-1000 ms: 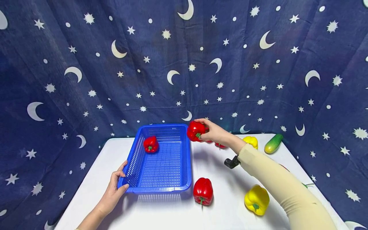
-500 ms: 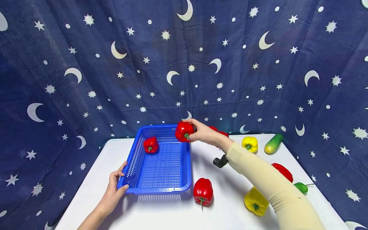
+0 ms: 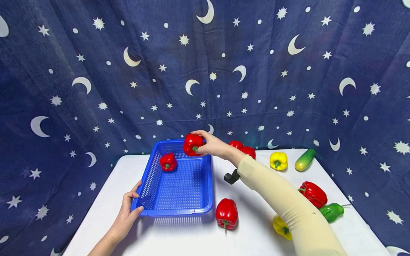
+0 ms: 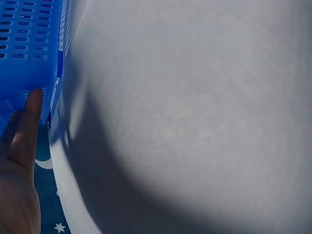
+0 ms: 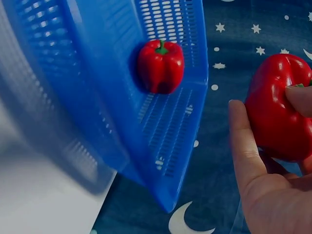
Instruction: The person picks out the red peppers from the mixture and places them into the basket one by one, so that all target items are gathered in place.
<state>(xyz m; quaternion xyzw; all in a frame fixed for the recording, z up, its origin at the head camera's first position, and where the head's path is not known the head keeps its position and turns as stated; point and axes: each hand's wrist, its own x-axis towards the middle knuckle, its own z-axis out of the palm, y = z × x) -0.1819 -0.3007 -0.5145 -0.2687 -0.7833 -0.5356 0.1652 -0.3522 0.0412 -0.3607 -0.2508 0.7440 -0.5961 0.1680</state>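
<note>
Since a second ago the right hand (image 3: pixel 213 145) has carried its red pepper (image 3: pixel 192 144) leftward, from beside the basket (image 3: pixel 179 209) to above the far right corner of it. Nearest the person, the left hand (image 3: pixel 126 213) grips the basket's near left corner, thumb on the rim and fingers curled outside. At about 3 o'clock from that corner a second red pepper (image 3: pixel 226 213) stands on the table (image 3: pixel 192 238), with a yellow one (image 3: pixel 282 227) further right, partly hidden by the sleeve (image 3: pixel 282 202). Inside the basket, at its far left, lies a small red pepper (image 3: pixel 168 161). Farthest off, the right hand's fingers and thumb pinch the held pepper, clear of the basket floor.
</note>
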